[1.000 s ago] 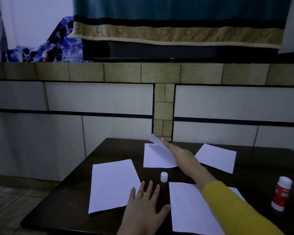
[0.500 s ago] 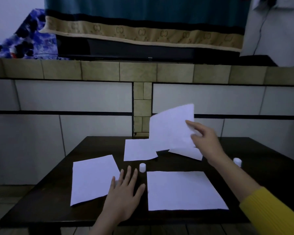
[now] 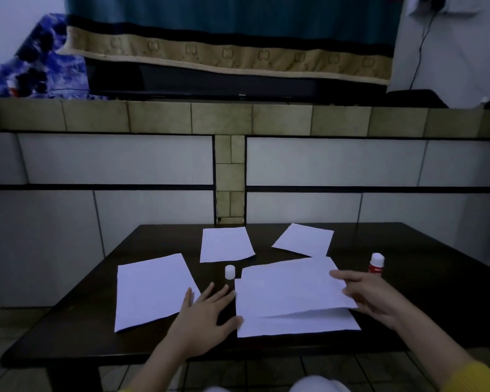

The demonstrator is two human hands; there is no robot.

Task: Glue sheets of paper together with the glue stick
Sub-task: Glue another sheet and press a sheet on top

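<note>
A: State?

B: Right hand (image 3: 371,299) pinches the right edge of the top sheet (image 3: 292,287), thumb above, fingers below. Sheet hovers over the bottom sheet (image 3: 300,325), near edge sagging onto it, far-right corner raised. Left hand (image 3: 203,312) lies flat on the counter (image 3: 436,306), fingers spread, gripping nothing, fingertips at the bottom sheet's left edge.

A: Orientation?

B: Top sheet's long axis runs left-right, skewed a bit from the sheet under it: left end angled toward the person, right end lifted. Bottom sheet also runs left-right, square to the counter's front edge.

A: Glue stick?

B: Glue stick (image 3: 376,264) stands upright on the counter, just beyond the right hand, untouched, with no cap on by the look of it. Small white cap (image 3: 230,271) stands apart, beyond the left hand, between the left sheet (image 3: 153,290) and the stack.

A: Risks?

B: Likely three. Skew: if the top sheet goes down as held, the edges won't line up, and glued paper tears on repositioning. Sag: the near edge touches first, so a crease or bubble gets trapped. Slip: the left hand isn't pressing the bottom sheet, so it could slide. Can't tell whether any glue is on the paper.
</note>
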